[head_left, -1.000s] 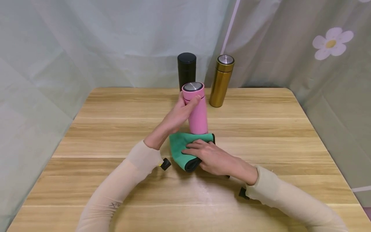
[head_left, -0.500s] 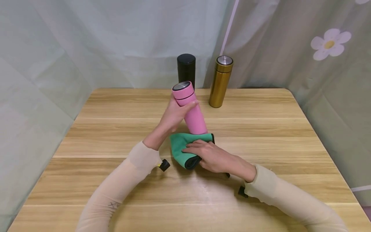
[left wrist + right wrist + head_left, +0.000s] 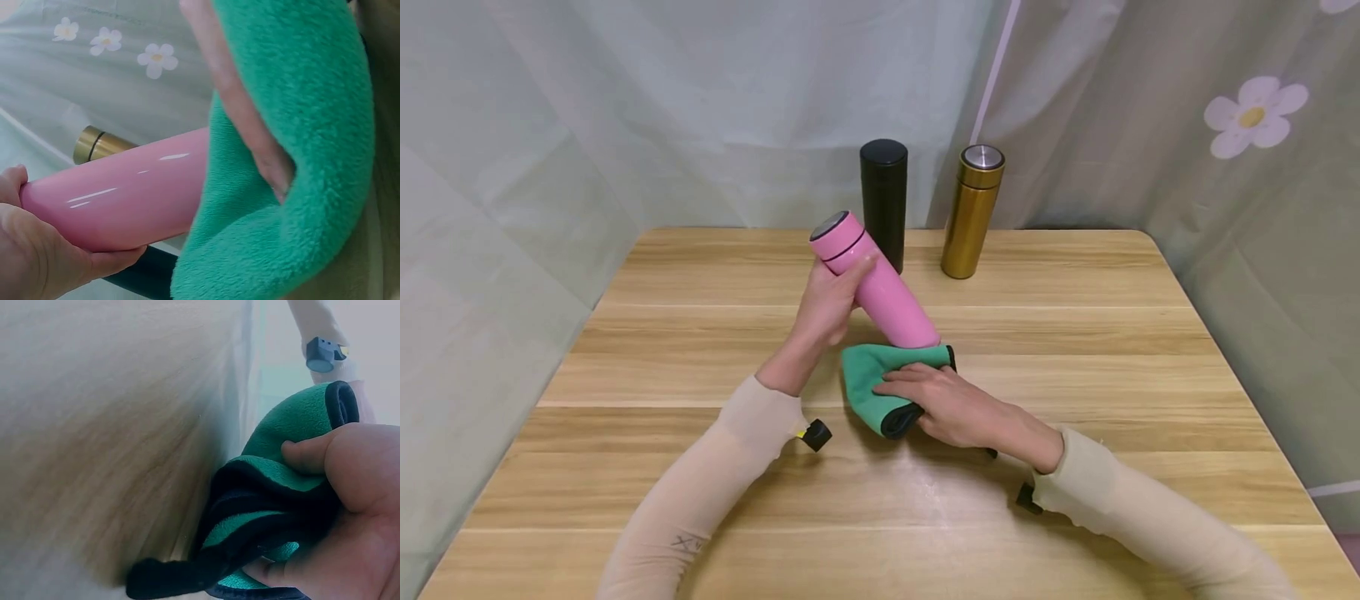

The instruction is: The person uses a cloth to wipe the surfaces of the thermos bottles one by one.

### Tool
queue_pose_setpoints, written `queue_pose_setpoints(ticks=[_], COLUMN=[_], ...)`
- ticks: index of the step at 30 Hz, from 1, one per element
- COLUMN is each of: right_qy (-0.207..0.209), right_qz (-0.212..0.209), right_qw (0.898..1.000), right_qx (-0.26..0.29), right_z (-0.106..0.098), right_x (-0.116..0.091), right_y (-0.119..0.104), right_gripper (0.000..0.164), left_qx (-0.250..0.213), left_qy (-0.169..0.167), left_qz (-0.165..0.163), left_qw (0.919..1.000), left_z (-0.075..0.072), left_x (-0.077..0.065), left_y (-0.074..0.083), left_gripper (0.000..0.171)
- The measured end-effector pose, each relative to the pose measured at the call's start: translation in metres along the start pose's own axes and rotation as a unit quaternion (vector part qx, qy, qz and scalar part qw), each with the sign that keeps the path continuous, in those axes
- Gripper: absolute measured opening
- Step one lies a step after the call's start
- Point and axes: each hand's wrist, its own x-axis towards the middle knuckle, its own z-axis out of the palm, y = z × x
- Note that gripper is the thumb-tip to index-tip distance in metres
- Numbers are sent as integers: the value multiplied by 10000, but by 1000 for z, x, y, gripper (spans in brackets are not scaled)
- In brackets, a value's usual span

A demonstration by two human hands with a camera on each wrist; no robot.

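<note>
My left hand (image 3: 827, 302) grips a pink thermos bottle (image 3: 897, 304) just below its lid. The bottle leans, with its silver-topped lid up and to the left and its base down by the green cloth (image 3: 867, 377). My right hand (image 3: 958, 407) holds this folded, black-edged cloth; in the right wrist view the thumb (image 3: 306, 455) presses on its folds. In the left wrist view the fluffy cloth (image 3: 319, 125) hides the base end of the pink bottle (image 3: 137, 187), and one finger (image 3: 244, 112) of the right hand lies along the cloth.
At the back of the wooden table (image 3: 700, 333) stand a black thermos bottle (image 3: 886, 200) and a gold thermos bottle (image 3: 972, 217), both upright. The pink bottle's upper part is just in front of the black one. A pale curtain (image 3: 737, 108) hangs behind the table.
From nearly upright, the pink thermos bottle has tilted, its lid swinging left and away from in front of the black bottle. My left hand moved left with it; right hand and cloth stayed nearly still.
</note>
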Motion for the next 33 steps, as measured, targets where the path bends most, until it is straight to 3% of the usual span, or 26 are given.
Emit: queue_pose_setpoints(ticks=[3, 8, 15, 19, 22, 26, 28, 30, 33], right_qy=[29, 227, 473, 596, 805, 1090, 1229, 1392, 1683], right_qz=[17, 28, 116, 642, 1000, 1346, 1589, 1849, 2148], right_qw=[10000, 9996, 9937, 9813, 9643, 9260, 8957, 8514, 7723], right_qx=[31, 134, 1012, 1716, 2316, 3354, 3966, 4707, 5736], right_z=[1, 3, 2, -4, -10, -14, -15, -15, -16], right_x=[-1, -4, -15, -26, -36, -50, -56, -62, -68], right_y=[1, 7, 21, 23, 22, 23, 23, 21, 18], right_gripper=[69, 70, 74, 72, 63, 44, 41, 42, 41], left_qx=[-259, -1064, -1502, -1692, -1796, -2037, -2135, -2206, -2386], left_qy=[45, 126, 149, 245, 321, 463, 560, 669, 776], left_qz=[-24, -200, -21, 37, 62, 136, 171, 207, 268], left_qw=[9997, 9940, 9885, 9853, 9832, 9778, 9752, 9729, 9676], left_z=[-3, -3, -7, -13, -18, -26, -30, -34, -37], left_x=[-1, -2, -7, -9, -10, -9, -10, -11, -13], left_y=[5, 17, 34, 42, 47, 52, 54, 56, 58], left_gripper=[49, 43, 38, 38, 38, 43, 45, 46, 44])
